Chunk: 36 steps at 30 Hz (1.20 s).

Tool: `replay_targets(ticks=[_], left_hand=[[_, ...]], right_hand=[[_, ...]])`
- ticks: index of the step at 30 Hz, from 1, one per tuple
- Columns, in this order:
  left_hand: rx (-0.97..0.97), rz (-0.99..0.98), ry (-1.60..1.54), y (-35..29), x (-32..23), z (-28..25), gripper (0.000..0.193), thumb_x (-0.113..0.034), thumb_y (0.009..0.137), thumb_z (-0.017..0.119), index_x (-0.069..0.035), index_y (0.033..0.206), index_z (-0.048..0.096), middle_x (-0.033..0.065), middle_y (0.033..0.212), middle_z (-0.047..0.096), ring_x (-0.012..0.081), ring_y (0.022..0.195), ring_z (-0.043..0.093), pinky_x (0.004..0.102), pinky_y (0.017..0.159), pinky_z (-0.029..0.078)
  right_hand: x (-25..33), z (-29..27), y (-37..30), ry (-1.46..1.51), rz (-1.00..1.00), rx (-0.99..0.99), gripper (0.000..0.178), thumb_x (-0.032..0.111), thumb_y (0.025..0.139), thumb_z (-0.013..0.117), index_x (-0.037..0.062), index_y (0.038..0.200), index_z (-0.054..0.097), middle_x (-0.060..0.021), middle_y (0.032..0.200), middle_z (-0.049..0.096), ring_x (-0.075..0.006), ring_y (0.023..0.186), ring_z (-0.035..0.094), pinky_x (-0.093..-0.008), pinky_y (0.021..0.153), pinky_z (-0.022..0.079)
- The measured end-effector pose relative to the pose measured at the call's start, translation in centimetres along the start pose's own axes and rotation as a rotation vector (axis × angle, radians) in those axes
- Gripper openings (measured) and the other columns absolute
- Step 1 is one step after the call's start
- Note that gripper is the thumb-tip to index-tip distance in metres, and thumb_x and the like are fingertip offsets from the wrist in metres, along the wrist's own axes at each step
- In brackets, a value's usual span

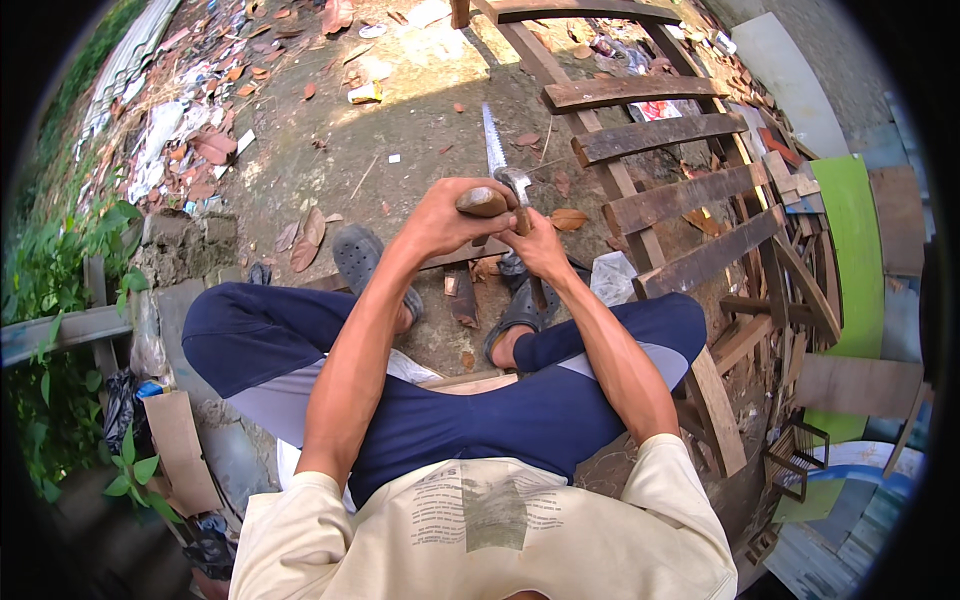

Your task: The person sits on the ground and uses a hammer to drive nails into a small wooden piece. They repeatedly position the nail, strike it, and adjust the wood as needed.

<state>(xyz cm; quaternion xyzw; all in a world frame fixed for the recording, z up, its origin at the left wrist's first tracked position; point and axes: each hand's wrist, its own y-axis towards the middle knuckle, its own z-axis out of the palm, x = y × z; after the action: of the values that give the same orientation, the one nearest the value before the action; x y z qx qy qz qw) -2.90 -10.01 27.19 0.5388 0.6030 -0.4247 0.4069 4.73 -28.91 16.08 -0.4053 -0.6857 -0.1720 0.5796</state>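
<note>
Ahead of my lap, my left hand (430,222) is closed around the rounded wooden handle (481,202) of what looks like a handsaw. The toothed saw blade (492,138) points away from me. Close beside it, my right hand (541,246) grips a hammer by its dark handle, the metal hammer head (514,181) upward next to the blade's base. The two hands nearly touch, so where the saw blade joins its handle is hidden. Below them, a short wood piece (461,296) lies on the ground between my clogs, by a narrow plank.
A slatted wooden frame (660,190) leans along the right, with stacked timber and a green panel (848,250) beyond. Leaves and litter (190,140) cover the far left. A concrete block (185,245) and plants (60,270) stand at left. A clear plastic bag (611,277) lies by my right foot.
</note>
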Motion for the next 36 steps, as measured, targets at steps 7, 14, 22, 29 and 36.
replay_targets(ticks=[7,14,22,29,36], left_hand=[[0.006,0.009,0.003,-0.06,0.30,0.01,0.025,-0.020,0.084,0.084,-0.008,0.104,0.077,0.0048,0.089,0.077,0.0133,0.082,0.071,0.0313,0.079,0.057],[0.001,0.019,0.033,0.01,0.40,0.07,0.026,-0.022,0.083,0.085,-0.008,0.104,0.077,0.0047,0.091,0.077,0.0136,0.084,0.071,0.0317,0.080,0.056],[0.009,0.006,0.010,-0.02,0.33,0.04,0.026,-0.022,0.084,0.085,-0.008,0.104,0.077,0.0040,0.091,0.077,0.0135,0.084,0.071,0.0316,0.080,0.056],[0.006,0.002,0.018,-0.05,0.25,0.00,0.026,-0.023,0.084,0.085,-0.009,0.104,0.077,0.0038,0.091,0.077,0.0131,0.084,0.071,0.0315,0.080,0.056],[0.006,-0.009,0.023,-0.09,0.20,0.02,0.026,-0.024,0.084,0.085,-0.010,0.105,0.077,0.0037,0.091,0.077,0.0134,0.084,0.071,0.0316,0.081,0.056]], right_hand=[[-0.15,0.12,-0.01,-0.028,-0.024,0.010,0.038,0.017,0.090,0.078,0.0013,0.122,0.065,-0.0071,0.098,0.074,-0.0145,0.090,0.067,-0.0340,0.080,0.054],[0.13,0.10,-0.07,0.020,-0.035,0.013,0.039,0.017,0.091,0.077,0.0009,0.123,0.065,-0.0090,0.098,0.074,-0.0157,0.090,0.068,-0.0345,0.080,0.055],[0.60,-0.04,-0.27,-0.050,-0.012,0.003,0.040,0.017,0.090,0.078,0.0011,0.125,0.065,-0.0102,0.100,0.074,-0.0167,0.091,0.068,-0.0349,0.082,0.055],[0.59,0.09,-0.26,-0.037,-0.019,0.008,0.039,0.017,0.091,0.077,0.0006,0.124,0.065,-0.0107,0.102,0.074,-0.0171,0.093,0.068,-0.0352,0.083,0.055],[0.31,0.11,-0.18,-0.008,-0.058,0.000,0.038,0.017,0.091,0.077,0.0008,0.124,0.065,-0.0103,0.102,0.075,-0.0172,0.093,0.069,-0.0355,0.083,0.055]])
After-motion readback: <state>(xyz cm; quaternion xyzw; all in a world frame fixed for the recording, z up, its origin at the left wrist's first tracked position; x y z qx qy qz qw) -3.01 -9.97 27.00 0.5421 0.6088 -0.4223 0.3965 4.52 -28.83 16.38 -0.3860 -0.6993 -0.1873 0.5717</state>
